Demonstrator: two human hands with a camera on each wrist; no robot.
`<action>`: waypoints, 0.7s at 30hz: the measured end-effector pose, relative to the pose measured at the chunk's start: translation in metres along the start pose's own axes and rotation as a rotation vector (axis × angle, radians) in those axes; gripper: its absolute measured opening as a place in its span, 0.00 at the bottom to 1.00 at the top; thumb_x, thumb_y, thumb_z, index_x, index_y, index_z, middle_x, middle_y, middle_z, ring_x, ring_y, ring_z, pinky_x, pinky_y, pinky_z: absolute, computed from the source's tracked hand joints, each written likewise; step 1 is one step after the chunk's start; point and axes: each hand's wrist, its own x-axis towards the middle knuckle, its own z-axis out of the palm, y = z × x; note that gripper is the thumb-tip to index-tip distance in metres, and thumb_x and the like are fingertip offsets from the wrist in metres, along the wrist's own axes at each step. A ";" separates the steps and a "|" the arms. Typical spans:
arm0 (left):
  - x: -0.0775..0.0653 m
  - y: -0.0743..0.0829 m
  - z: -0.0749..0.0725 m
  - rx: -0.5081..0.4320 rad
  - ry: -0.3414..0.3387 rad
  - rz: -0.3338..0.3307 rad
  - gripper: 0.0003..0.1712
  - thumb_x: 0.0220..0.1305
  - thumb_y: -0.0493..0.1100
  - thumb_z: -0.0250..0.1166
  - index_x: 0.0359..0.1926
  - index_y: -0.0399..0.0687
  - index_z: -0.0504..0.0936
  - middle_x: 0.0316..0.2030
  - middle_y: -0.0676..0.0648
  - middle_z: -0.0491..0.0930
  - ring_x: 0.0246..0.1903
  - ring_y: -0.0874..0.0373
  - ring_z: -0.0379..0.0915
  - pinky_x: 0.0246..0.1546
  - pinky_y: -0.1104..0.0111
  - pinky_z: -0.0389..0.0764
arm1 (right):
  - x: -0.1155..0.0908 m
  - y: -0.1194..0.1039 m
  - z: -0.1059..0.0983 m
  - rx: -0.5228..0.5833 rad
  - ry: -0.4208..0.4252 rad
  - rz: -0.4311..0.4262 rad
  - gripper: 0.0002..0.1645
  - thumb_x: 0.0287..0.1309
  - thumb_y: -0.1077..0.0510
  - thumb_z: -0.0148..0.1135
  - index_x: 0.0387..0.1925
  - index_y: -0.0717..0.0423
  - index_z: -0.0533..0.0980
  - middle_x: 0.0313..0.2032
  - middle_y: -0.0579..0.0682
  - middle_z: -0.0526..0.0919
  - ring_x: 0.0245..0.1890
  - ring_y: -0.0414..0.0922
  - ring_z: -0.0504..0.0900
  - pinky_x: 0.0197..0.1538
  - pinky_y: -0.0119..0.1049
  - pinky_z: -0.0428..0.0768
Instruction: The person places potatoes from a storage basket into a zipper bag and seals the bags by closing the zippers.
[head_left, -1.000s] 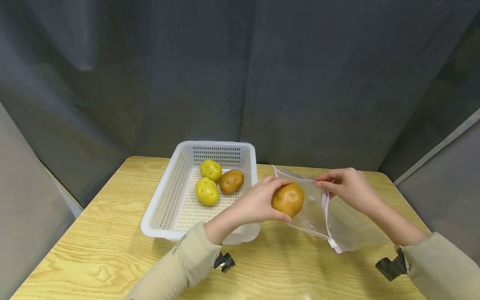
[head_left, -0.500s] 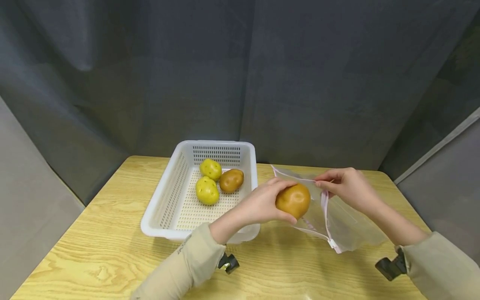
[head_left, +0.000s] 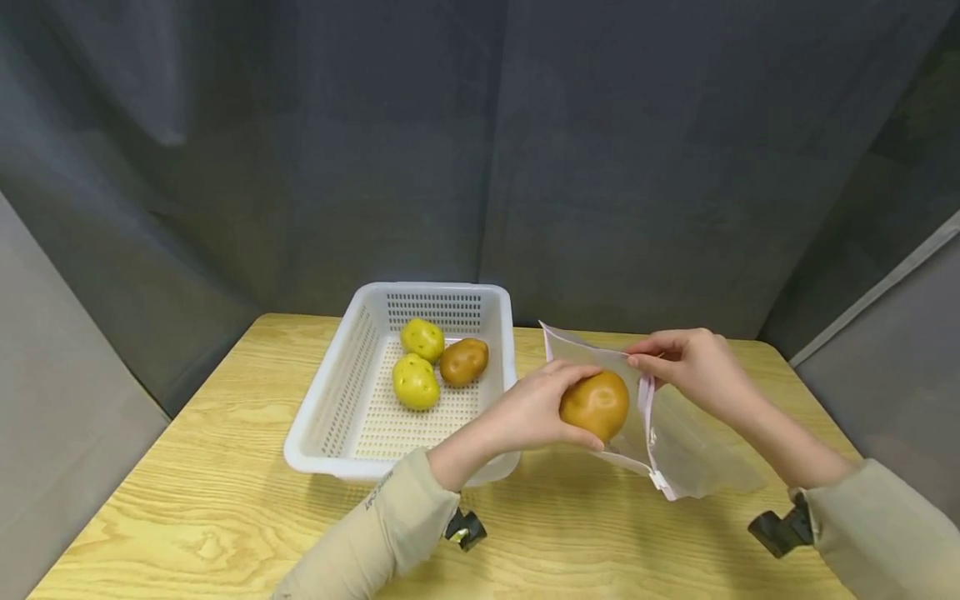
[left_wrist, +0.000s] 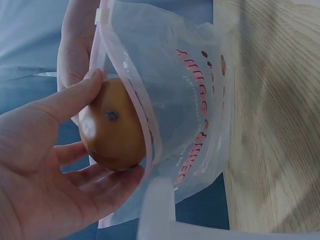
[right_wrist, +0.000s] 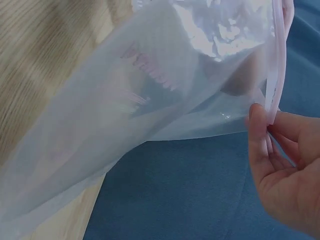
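Your left hand (head_left: 528, 408) has a round brown fruit (head_left: 595, 406) wrapped in thumb and fingers, while your right hand (head_left: 693, 367) pinches the top edge of the slider zip bag (head_left: 701, 450). One thing to watch: that plastic looks floppy, so if the pinch slips, the mouth could sag and the fruit might snag on the pink zip strip (left_wrist: 134, 95). It's snug against your left fingers, partway into the bag's mouth.

The left arm (head_left: 378, 529) and right arm (head_left: 888, 529) reach forward, wrists (head_left: 455, 460) bare beyond beige sleeves (head_left: 408, 492). The left hand (head_left: 534, 410) grips between thumb (left_wrist: 75, 100) and curved fingers (left_wrist: 116, 192); the right hand (head_left: 697, 371), near it and angled inward from the other side, pinches with thumb and fingertips (head_left: 641, 342).
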 end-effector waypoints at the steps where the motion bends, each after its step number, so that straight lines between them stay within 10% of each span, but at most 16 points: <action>1: 0.000 0.000 0.000 -0.002 0.001 -0.002 0.46 0.41 0.56 0.73 0.63 0.56 0.65 0.57 0.51 0.68 0.52 0.59 0.67 0.51 0.70 0.70 | 0.000 -0.001 -0.001 -0.003 0.006 0.001 0.15 0.52 0.50 0.63 0.36 0.55 0.82 0.26 0.48 0.83 0.22 0.37 0.78 0.27 0.29 0.78; 21: 0.006 0.003 0.006 0.017 -0.002 -0.024 0.45 0.45 0.57 0.70 0.64 0.53 0.63 0.58 0.51 0.68 0.53 0.60 0.67 0.52 0.69 0.69 | -0.003 -0.005 -0.005 0.039 0.016 0.011 0.14 0.52 0.52 0.63 0.37 0.57 0.81 0.28 0.51 0.83 0.22 0.38 0.78 0.28 0.29 0.78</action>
